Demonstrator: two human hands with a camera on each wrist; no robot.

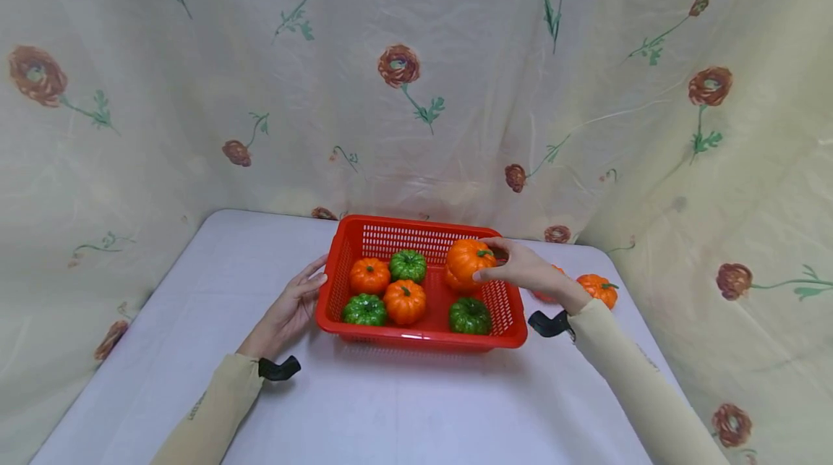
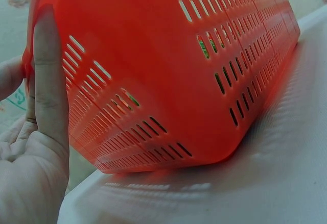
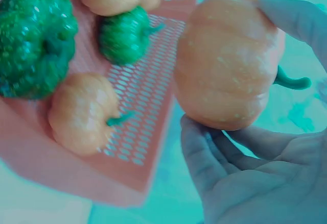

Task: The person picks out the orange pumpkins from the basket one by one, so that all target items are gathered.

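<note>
A red plastic basket [image 1: 416, 338] with slotted walls stands on the table, holding several small orange and green pumpkins. My left hand [image 1: 293, 306] is at its left end, and in the left wrist view its fingers [image 2: 48, 81] lie straight against the outer wall just below the rim. At the right end, my right hand [image 1: 520, 270] grips an orange pumpkin [image 3: 227, 60] between thumb and fingers, its green stem toward the palm. Another orange pumpkin [image 3: 84, 114] sits inside the basket, partly hidden below the held one in the head view. Near it is a green pumpkin [image 1: 470, 316].
To the right of the basket, an orange pumpkin [image 1: 597, 290] lies on the white table [image 1: 390, 407]. A reddish-orange one [image 1: 544, 297] is partly hidden behind my right wrist. A flowered curtain [image 1: 455, 147] hangs close behind the table and along its sides.
</note>
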